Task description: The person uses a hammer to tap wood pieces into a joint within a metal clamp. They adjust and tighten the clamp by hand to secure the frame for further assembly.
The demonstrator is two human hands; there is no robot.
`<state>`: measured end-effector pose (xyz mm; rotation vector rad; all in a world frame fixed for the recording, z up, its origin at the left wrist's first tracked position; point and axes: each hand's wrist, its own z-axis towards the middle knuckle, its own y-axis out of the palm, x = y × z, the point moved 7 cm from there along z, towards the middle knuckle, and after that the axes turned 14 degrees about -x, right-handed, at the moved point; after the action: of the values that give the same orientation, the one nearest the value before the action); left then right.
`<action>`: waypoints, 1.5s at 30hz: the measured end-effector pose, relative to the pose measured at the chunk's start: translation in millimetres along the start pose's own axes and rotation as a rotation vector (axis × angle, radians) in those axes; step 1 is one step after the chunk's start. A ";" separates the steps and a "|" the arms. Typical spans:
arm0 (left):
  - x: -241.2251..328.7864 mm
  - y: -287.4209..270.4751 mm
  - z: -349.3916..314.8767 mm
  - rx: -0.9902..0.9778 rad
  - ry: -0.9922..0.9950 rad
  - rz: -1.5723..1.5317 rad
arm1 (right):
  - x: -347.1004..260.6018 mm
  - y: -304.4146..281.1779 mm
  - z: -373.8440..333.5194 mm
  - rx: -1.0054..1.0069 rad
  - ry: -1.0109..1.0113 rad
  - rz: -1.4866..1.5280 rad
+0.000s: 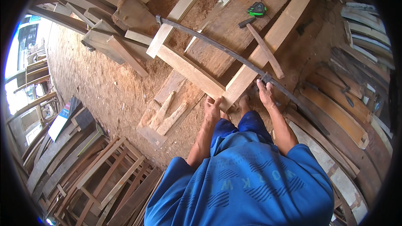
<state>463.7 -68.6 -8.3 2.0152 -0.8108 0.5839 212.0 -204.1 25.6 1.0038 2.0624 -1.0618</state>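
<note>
The wooden frame [197, 73] lies flat on the sawdust-covered floor [96, 79], assembled from pale planks joined at right angles. The left hand [212, 108] rests on the near corner joint of the frame, fingers curled over the plank edge in a closed grip on the wood. The right hand [265, 93] presses down on the long dark metal bar clamp [234, 56], which runs diagonally across the frame from its far corner to the near right side; the fingers lie over the bar, but whether they close around it cannot be told. A bare foot [244, 102] stands between the two hands, touching the frame corner. A hammer [263, 47] lies on the right plank, just beyond the clamp. A green tape measure [257, 9] sits on the wide board [251, 0] farther off. Two short wood offcuts [167, 115] lie left of the left hand.
</note>
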 end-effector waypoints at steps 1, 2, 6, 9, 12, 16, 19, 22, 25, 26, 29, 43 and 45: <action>1.9 3.1 -1.1 0.020 0.022 0.018 | 10.9 1.2 4.5 0.010 0.033 -0.022; 3.3 3.5 -3.5 0.045 0.042 0.035 | 10.9 4.4 5.1 0.016 0.068 -0.045; 1.0 3.5 -5.4 0.060 0.021 -0.006 | 0.6 10.2 -3.6 0.075 0.058 -0.020; -1.3 -1.8 -2.7 0.083 0.046 0.029 | 3.9 16.0 -1.7 0.124 0.111 0.000; -2.5 -2.7 -3.8 0.099 0.054 0.026 | -33.8 13.2 -14.9 0.127 0.116 0.116; 8.2 6.5 -4.3 0.018 -0.009 0.000 | -44.5 7.1 -16.0 0.114 0.075 -0.005; 7.4 2.6 -2.8 -0.015 -0.019 -0.004 | -26.9 6.5 -9.7 0.086 0.071 -0.055; -0.7 -0.2 -1.0 0.018 -0.165 0.054 | 12.3 10.1 -2.9 0.124 0.119 0.017; -2.2 -24.1 -3.1 0.030 -0.172 0.091 | -28.5 15.8 -8.7 0.120 0.010 0.029; -3.8 -12.5 1.9 -0.011 -0.162 0.065 | 10.7 17.9 -4.2 0.105 0.209 -0.053; 1.0 -23.2 4.6 -0.121 -0.061 0.314 | -26.6 10.7 -4.9 -0.048 0.118 -0.077; 29.3 26.9 -1.9 -0.223 0.068 0.536 | 26.3 2.9 10.5 -0.110 -0.085 -0.027; 12.4 12.4 1.6 -0.105 -0.055 0.044 | 35.9 13.6 16.6 -0.192 0.132 -0.129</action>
<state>463.3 -79.1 5.8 1.9287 -0.9025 0.5022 207.0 -200.4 -15.8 0.8735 2.3133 -0.8593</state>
